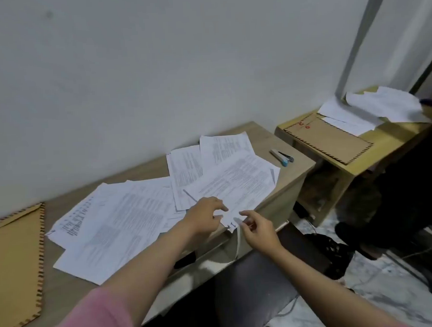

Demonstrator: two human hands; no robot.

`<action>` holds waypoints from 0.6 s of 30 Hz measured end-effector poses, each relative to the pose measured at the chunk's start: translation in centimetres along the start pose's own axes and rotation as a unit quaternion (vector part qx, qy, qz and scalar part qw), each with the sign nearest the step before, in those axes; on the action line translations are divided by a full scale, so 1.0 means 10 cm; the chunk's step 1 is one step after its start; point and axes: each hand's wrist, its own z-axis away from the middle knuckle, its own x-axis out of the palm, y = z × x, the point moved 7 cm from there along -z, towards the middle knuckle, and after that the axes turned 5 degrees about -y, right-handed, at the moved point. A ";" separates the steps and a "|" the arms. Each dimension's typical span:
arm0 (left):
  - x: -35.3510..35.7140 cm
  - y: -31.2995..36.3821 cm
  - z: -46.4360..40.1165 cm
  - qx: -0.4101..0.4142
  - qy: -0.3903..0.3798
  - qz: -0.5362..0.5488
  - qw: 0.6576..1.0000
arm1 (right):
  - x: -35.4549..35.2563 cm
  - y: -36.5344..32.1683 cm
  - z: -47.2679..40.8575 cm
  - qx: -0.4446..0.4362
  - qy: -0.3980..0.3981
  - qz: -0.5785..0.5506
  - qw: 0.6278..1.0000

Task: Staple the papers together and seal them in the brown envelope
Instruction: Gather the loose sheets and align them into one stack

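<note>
Several printed white papers [117, 218] lie spread and overlapping across the wooden desk [293, 174]. My left hand [205, 215] rests on the near end of the top sheet [238, 184], fingers stretched toward its corner. My right hand [257, 227] hovers at that same corner by the desk's front edge, fingers loosely curled, index fingertip touching the paper. A white strip of paper [236, 244] hangs down below the corner. A white and blue stapler [281, 156] lies at the desk's far right. A brown envelope [15, 261] with a striped border lies at the desk's left end.
A second brown envelope [330, 138] with a red string clasp lies on a lower side table [384, 139] to the right, next to loose white sheets [377, 107]. A dark chair [254, 286] stands below the desk edge. Bags and cables sit on the marble floor [391, 286].
</note>
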 end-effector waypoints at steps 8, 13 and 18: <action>0.16 -0.17 -0.06 -0.048 0.003 -0.019 0.999 | 0.16 0.26 -0.11 0.128 0.078 -0.199 0.968; 0.13 -0.13 -0.07 -0.029 -0.003 -0.048 0.998 | 0.04 0.21 -0.20 0.115 0.114 -0.224 0.961; -0.07 0.08 -0.11 -0.011 0.011 -0.032 0.999 | -0.24 0.10 -0.35 0.065 0.082 -0.142 0.984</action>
